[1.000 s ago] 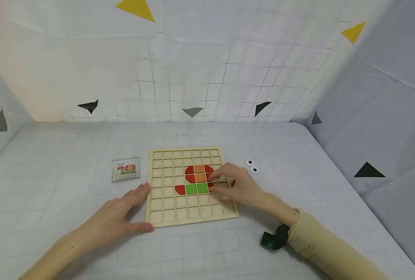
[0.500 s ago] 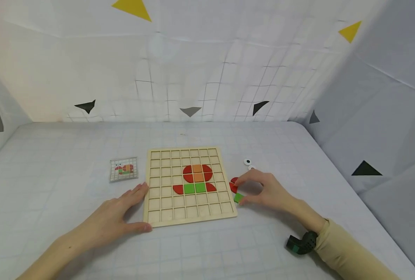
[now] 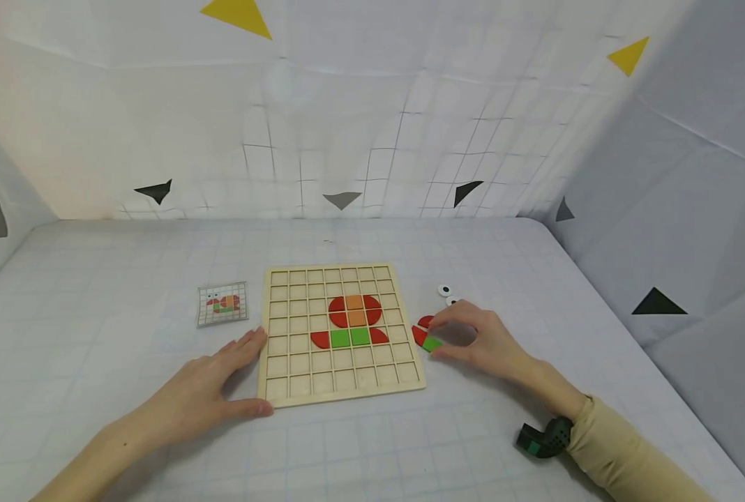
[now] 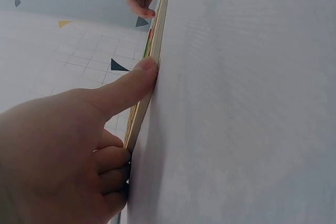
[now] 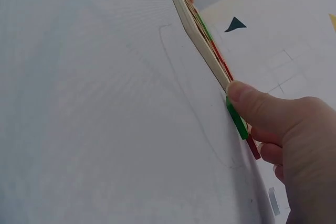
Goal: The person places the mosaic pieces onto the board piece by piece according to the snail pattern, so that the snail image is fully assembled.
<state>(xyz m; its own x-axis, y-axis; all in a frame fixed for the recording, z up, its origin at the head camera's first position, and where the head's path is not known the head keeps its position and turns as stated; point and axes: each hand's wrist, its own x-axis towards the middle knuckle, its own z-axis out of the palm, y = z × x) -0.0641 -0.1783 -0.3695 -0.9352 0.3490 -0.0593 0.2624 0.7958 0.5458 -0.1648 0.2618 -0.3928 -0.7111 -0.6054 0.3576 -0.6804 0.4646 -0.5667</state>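
Observation:
A wooden grid board [image 3: 284,380] lies flat, with red quarter-round tiles [image 3: 374,302], orange square tiles [image 3: 354,317] and green square tiles [image 3: 350,337] set in its cells. My left hand [image 3: 199,394] rests at the board's left side, fingertips on the edge and thumb at the near left corner. To the right of the board, my right hand [image 3: 482,345] pinches a loose green square tile [image 3: 432,344] with the thumb at its near side. Its index fingertip is by the loose red quarter-round tiles [image 3: 419,335]. My other right fingers are partly hidden in the right wrist view.
Two round eye tiles [image 3: 444,290] lie behind the right hand, one partly covered by it. A small picture card [image 3: 222,304] with a gridded red, orange and green figure lies left of the board. White sheets with dark and yellow triangles hang behind the table.
My right hand has left the red tile in the board's lower row and moved right to the loose tiles. The green tile there has shifted against the red ones. My left hand stays.

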